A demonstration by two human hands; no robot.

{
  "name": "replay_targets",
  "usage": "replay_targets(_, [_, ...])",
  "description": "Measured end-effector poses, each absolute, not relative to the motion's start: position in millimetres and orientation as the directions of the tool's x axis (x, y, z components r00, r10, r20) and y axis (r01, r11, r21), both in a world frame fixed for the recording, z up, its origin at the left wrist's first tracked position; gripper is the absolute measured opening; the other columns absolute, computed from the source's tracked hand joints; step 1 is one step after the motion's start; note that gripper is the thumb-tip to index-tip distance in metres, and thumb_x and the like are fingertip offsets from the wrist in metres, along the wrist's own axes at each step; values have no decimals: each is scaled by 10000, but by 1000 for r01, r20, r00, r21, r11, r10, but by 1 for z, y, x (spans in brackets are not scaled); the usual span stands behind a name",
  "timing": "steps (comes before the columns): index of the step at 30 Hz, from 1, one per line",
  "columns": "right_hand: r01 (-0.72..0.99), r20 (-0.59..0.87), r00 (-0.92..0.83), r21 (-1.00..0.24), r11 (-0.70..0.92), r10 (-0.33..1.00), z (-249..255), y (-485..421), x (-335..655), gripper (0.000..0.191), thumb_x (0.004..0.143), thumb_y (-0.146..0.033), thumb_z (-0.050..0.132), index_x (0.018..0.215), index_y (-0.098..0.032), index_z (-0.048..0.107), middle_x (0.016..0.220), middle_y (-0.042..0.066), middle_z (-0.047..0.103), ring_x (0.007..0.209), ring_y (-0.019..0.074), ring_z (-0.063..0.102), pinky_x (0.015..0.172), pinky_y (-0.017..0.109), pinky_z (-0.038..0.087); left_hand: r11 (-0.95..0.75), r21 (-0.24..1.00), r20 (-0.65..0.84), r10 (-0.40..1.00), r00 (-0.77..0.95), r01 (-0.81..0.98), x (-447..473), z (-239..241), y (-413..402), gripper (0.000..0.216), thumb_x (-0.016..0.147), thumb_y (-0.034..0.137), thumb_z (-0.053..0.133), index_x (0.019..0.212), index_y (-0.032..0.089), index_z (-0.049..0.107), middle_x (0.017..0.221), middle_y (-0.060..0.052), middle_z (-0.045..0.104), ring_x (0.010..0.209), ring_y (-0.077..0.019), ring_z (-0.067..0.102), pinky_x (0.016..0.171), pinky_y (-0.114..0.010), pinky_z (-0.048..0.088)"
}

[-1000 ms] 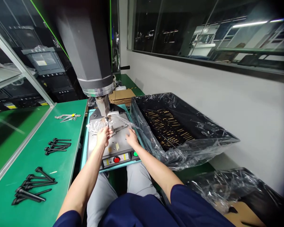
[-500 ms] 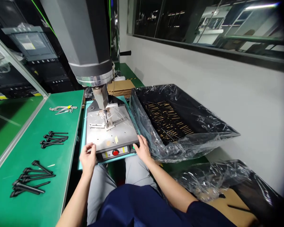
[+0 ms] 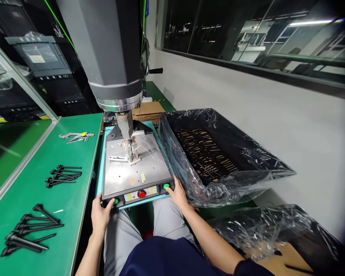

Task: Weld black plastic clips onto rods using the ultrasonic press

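Note:
A grey press machine (image 3: 109, 57) stands over a metal base plate (image 3: 135, 172). A small part under clear film sits in the fixture (image 3: 129, 147) below the press tip. My left hand (image 3: 100, 215) rests at the plate's front left corner, thumb on the left green button (image 3: 115, 200). My right hand (image 3: 176, 193) rests at the front right corner, thumb on the right green button (image 3: 166, 186). Both hands have their fingers curled round the front edge of the base. A red button (image 3: 141, 194) sits between them.
A black bin lined with clear plastic (image 3: 218, 153) holds several thin gold-tipped parts to the right. On the green bench (image 3: 74, 184) lie two clusters of black pins (image 3: 63, 174) (image 3: 28, 230) and some metal tools (image 3: 76, 136). More plastic-wrapped packaging (image 3: 270, 234) sits at the lower right.
Both hands drew back from the fixture to the front corners of the base, then each thumb settled on a green button. The part stays in the fixture.

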State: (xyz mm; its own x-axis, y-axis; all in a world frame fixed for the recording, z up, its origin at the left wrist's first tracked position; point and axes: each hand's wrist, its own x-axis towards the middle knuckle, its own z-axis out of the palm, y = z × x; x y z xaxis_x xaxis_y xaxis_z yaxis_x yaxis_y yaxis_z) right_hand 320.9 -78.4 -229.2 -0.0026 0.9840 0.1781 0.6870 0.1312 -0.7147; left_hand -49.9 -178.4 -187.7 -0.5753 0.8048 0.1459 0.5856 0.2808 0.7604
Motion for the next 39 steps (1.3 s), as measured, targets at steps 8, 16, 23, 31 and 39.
replay_targets(8, [620, 136, -38, -774, 131, 990, -229, -77, 326, 741, 831, -369, 611, 1495, -196, 332, 1472, 162, 462, 1361, 293, 453, 1122, 489, 376, 216, 816, 155, 812, -563, 537, -56, -207, -182, 768, 733, 616, 670, 1357, 194, 522, 1268, -124, 556, 1144, -314, 567, 1006, -475, 455])
replay_targets(16, [579, 73, -37, -811, 81, 997, -229, -79, 328, 794, 812, -412, 609, 1510, -179, 313, 1505, 158, 424, 1403, 281, 397, 1151, 459, 334, 177, 821, 179, 823, -539, 543, -47, -214, -191, 736, 769, 577, 652, 1379, 199, 494, 1350, -131, 522, 1277, -310, 493, 1113, -462, 360])
replay_targets(23, [537, 83, -55, -838, 99, 995, -224, -80, 329, 765, 805, -434, 612, 1488, -200, 359, 1496, 140, 440, 1399, 282, 401, 1157, 465, 321, 225, 871, 87, 804, -588, 437, -42, -200, -193, 725, 736, 583, 676, 1319, 173, 545, 1346, -148, 557, 1268, -322, 514, 1100, -469, 376])
replay_targets(31, [476, 49, -40, -877, 62, 998, -217, -78, 328, 702, 809, -491, 604, 1420, -183, 447, 1405, 152, 524, 1324, 298, 486, 1119, 490, 376, 145, 952, 93, 704, -704, 270, -22, -134, -160, 478, 768, 529, 662, 1084, 171, 686, 1119, -115, 692, 1016, -263, 659, 979, -437, 485])
replay_targets(39, [384, 326, 143, -889, 251, 935, -173, -98, 287, 354, 913, -390, 523, 1200, -195, 592, 1211, 155, 621, 1051, 259, 640, 886, 431, 561, 181, 800, -359, 908, -215, -573, 37, -73, -74, 300, 786, 394, 739, 925, 133, 688, 1016, -150, 716, 822, -183, 706, 700, -271, 574])
